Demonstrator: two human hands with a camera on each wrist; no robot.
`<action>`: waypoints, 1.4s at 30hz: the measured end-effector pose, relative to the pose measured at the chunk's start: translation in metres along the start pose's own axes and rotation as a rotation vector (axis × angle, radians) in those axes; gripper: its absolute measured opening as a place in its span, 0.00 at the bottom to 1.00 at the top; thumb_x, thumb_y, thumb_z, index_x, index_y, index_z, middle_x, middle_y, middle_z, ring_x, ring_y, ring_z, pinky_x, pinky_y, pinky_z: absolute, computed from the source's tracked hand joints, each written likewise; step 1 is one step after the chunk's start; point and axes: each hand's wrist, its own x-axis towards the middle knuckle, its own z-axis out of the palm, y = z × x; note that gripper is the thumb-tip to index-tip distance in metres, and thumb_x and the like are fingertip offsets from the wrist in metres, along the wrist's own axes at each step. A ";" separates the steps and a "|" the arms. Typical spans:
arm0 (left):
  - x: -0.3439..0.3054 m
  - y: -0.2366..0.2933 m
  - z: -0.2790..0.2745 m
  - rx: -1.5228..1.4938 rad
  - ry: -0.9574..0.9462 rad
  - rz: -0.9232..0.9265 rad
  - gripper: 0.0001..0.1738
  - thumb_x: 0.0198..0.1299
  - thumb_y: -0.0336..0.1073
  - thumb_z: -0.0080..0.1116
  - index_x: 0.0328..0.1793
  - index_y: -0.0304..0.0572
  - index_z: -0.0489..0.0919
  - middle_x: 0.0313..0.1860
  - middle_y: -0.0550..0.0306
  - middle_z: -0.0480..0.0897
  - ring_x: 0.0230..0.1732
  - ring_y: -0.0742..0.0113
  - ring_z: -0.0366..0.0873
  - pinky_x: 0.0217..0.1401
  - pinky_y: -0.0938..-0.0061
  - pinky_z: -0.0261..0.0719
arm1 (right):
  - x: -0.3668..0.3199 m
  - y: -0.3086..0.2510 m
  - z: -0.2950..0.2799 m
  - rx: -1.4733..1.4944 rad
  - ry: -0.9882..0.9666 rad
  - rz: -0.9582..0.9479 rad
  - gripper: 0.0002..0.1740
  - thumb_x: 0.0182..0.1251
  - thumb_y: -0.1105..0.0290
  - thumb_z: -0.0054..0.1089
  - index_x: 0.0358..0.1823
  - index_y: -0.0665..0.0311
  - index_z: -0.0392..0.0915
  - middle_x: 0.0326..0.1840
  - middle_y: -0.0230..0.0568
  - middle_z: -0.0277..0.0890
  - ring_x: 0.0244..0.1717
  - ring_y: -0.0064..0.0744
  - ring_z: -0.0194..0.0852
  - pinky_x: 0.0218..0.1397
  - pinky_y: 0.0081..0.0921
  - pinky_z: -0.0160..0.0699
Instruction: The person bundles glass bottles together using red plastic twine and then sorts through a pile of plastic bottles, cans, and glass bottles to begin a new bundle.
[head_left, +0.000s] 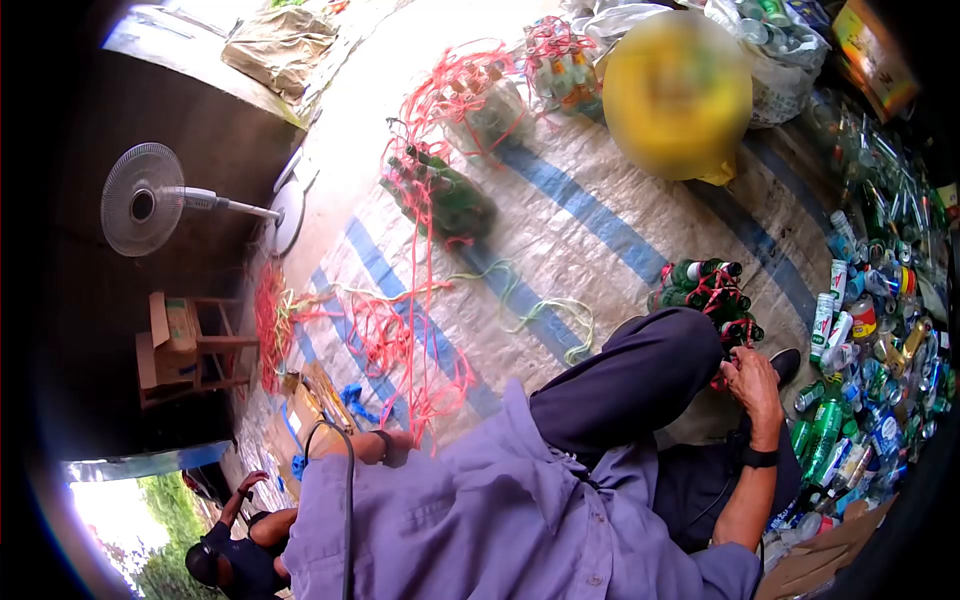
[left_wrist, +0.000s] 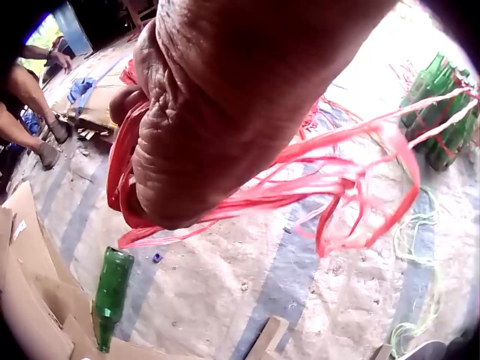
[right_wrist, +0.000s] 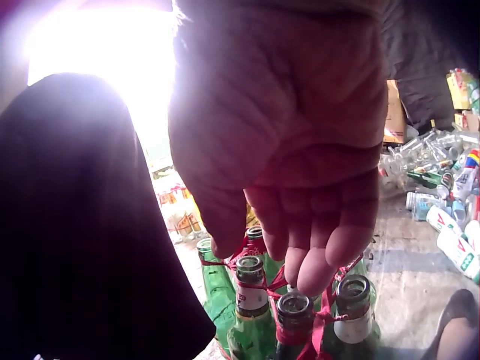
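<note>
My left hand (left_wrist: 161,161) grips a bundle of red plastic string (left_wrist: 300,176), with strands wrapped about its fingers. In the head view the left hand (head_left: 402,443) is partly hidden by the sleeve, and string runs from it toward a tied bundle of green bottles (head_left: 445,195). My right hand (right_wrist: 300,165) hangs over another bundle of green glass bottles (right_wrist: 251,322), its fingertips right at the necks and its thumb apart from the fingers. Red string (right_wrist: 319,330) winds around those necks. In the head view this bottle bundle (head_left: 700,290) stands beside my bent knee.
Many loose bottles and cans (head_left: 870,370) are piled at the right. Other tied bottles (head_left: 490,110) stand farther off on the striped sheet (head_left: 590,215). A lone green bottle (left_wrist: 112,292) lies near cardboard (left_wrist: 45,277). A fan (head_left: 145,200) and another person (head_left: 240,555) are at the left.
</note>
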 end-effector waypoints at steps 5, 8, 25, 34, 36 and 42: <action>-0.030 -0.056 -0.053 -0.025 0.102 -0.380 0.16 0.51 0.47 0.64 0.36 0.43 0.88 0.40 0.48 0.87 0.41 0.51 0.87 0.43 0.58 0.84 | 0.009 0.010 0.007 -0.069 -0.054 0.002 0.22 0.62 0.58 0.63 0.52 0.65 0.81 0.42 0.56 0.83 0.49 0.57 0.81 0.52 0.47 0.76; -0.056 -0.130 -0.031 0.051 -0.036 -0.425 0.16 0.53 0.43 0.60 0.41 0.42 0.87 0.39 0.43 0.87 0.41 0.47 0.86 0.42 0.57 0.83 | 0.008 0.001 0.004 -0.057 -0.075 0.048 0.22 0.61 0.59 0.64 0.52 0.65 0.81 0.41 0.54 0.84 0.48 0.55 0.81 0.52 0.46 0.77; -0.010 0.018 0.003 -0.134 -0.025 0.057 0.15 0.56 0.41 0.58 0.45 0.44 0.86 0.42 0.45 0.86 0.46 0.49 0.85 0.44 0.53 0.82 | 0.014 0.007 0.021 0.011 -0.014 -0.085 0.15 0.60 0.66 0.58 0.44 0.68 0.80 0.34 0.54 0.83 0.41 0.55 0.82 0.46 0.46 0.77; 0.075 0.077 -0.129 -0.107 0.186 0.273 0.14 0.57 0.39 0.57 0.47 0.45 0.85 0.43 0.46 0.86 0.48 0.49 0.84 0.45 0.52 0.82 | 0.007 0.006 0.015 -0.017 -0.060 -0.041 0.15 0.61 0.63 0.62 0.43 0.67 0.80 0.34 0.53 0.82 0.41 0.55 0.81 0.45 0.48 0.75; 0.117 0.074 -0.136 0.157 0.517 0.437 0.14 0.58 0.42 0.55 0.44 0.45 0.83 0.38 0.46 0.83 0.44 0.49 0.83 0.43 0.48 0.79 | 0.007 0.005 0.015 -0.008 -0.067 -0.009 0.15 0.60 0.63 0.58 0.43 0.65 0.80 0.35 0.51 0.83 0.43 0.53 0.82 0.46 0.47 0.74; 0.145 0.132 -0.263 0.218 0.624 0.062 0.18 0.58 0.44 0.58 0.50 0.44 0.82 0.54 0.43 0.76 0.63 0.45 0.69 0.59 0.51 0.70 | 0.007 0.016 0.022 -0.073 -0.064 0.026 0.19 0.62 0.59 0.61 0.51 0.61 0.82 0.37 0.46 0.85 0.44 0.48 0.84 0.47 0.45 0.72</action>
